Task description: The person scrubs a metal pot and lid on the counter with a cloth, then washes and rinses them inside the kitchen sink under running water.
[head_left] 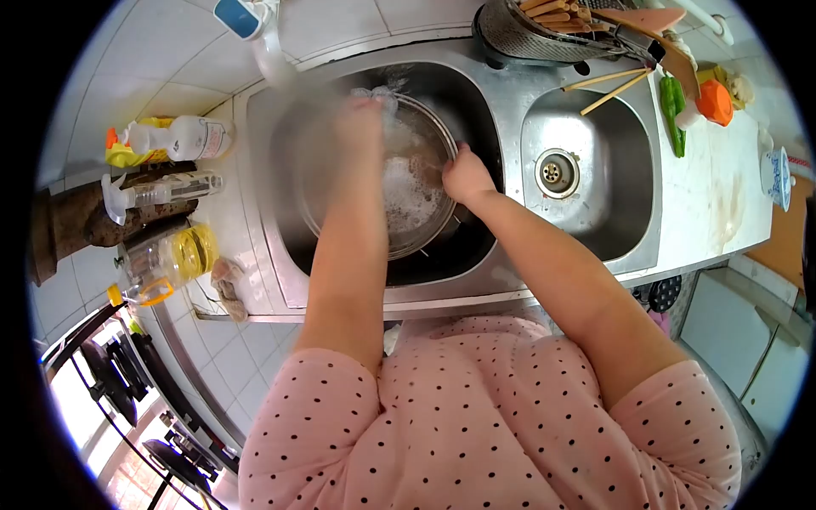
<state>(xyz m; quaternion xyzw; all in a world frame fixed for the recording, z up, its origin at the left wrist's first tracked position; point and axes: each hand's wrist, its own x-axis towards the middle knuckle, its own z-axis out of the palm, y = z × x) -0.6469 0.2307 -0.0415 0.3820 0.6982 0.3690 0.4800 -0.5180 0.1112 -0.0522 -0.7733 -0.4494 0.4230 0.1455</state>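
A round metal basin (442,123) stands in the large left sink bowl (297,246), with cloudy, foamy water (408,191) inside. My right hand (467,177) is closed around its right rim. At the far rim is my left hand (361,119), smeared by motion, with its fingers curled. Against those fingers shows a pale, crumpled thing (381,95); whether it is a cloth, a scrubber or splashing water is unclear. The left side of the basin is blurred by a greyish streak and partly hidden behind my left forearm.
A white faucet (268,55) reaches over the left bowl. Chopsticks (616,89) lie across the back of the smaller right bowl (595,229), below a metal utensil basket (527,38). Green peppers (672,115) lie at right. Spray bottles (174,189) and an oil bottle (183,255) line the left side.
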